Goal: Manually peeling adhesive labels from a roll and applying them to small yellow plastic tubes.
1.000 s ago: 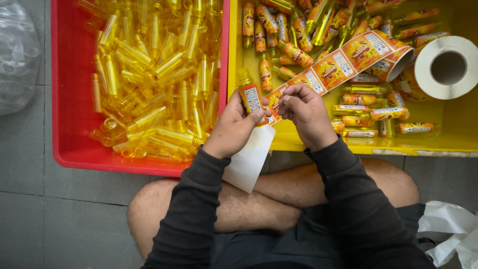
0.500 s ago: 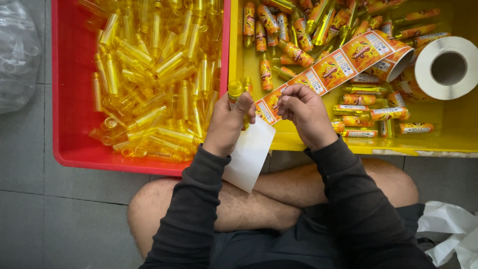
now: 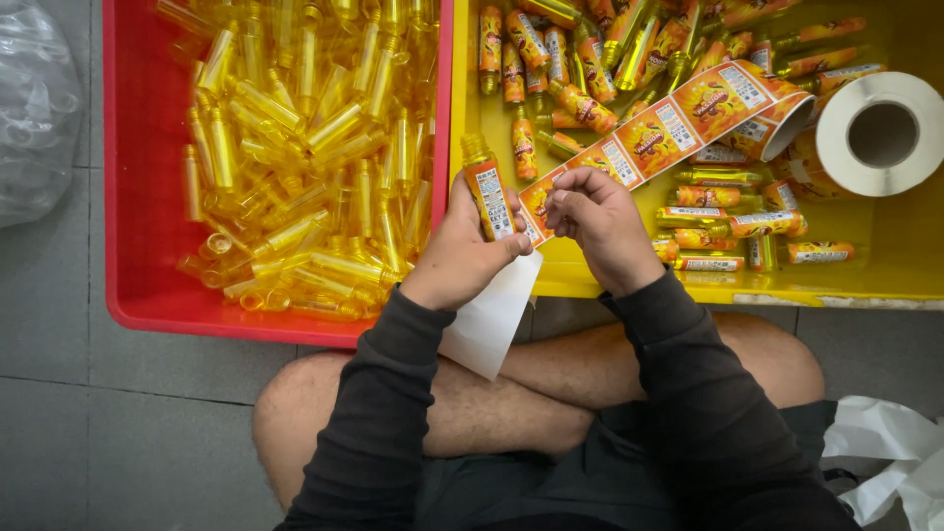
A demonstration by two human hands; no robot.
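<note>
I was looking down at a small packing workshop run on a bare grey tiled floor (image 3: 59, 374). A red plastic crate (image 3: 138, 246) held heaps of unlabelled clear yellow bottles (image 3: 305, 147), a yellow plastic crate (image 3: 885, 265) held labelled ones, and a roll of orange sticker labels (image 3: 865, 133) lay unspooled there.

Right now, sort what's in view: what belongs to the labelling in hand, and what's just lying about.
In use: left hand holding bottle; right hand on label strip; roll; red bin; yellow bin.
Lying about: clear bag; white bag.
</note>
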